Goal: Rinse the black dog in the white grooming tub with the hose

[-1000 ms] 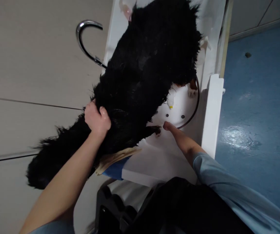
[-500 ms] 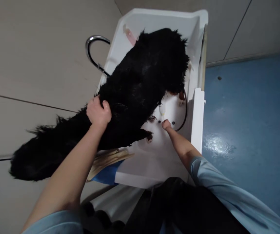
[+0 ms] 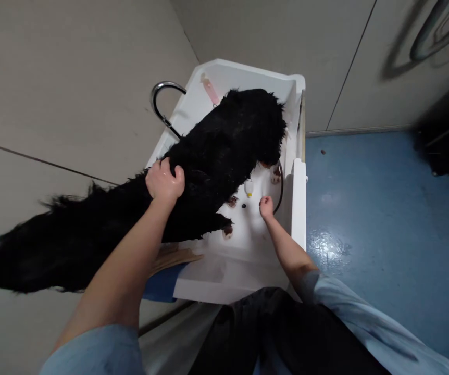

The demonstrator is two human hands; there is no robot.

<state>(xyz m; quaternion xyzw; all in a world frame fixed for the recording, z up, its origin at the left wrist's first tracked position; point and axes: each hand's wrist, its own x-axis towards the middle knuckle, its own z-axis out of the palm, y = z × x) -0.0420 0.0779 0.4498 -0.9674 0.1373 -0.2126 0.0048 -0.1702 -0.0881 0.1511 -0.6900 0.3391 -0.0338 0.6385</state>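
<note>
A large dog (image 3: 224, 140) with wet black fur stands in a white tub (image 3: 232, 284), its front part stretching out over the left side. My left hand (image 3: 165, 179) is closed on the fur behind its neck. My right hand (image 3: 265, 206) is curled closed, low inside the tub to the right of the dog's legs. Whatever it may hold is hidden. A dark hose (image 3: 282, 187) runs down to just behind that hand. Left of it, apart from the fingers, is a small white bottle with a yellow tip (image 3: 248, 188).
A curved chrome tap (image 3: 154, 96) rises at the tub's left edge. A pink object (image 3: 210, 91) lies at the far end. Tan cloth (image 3: 173, 259) and a blue piece (image 3: 164, 284) are at the near left corner. Blue floor (image 3: 373, 219) spreads out on the right.
My right hand has moved right, away from the white bottle, which now shows clearly. My left hand keeps its hold on the fur. The whole view has shifted, showing more on the right.
</note>
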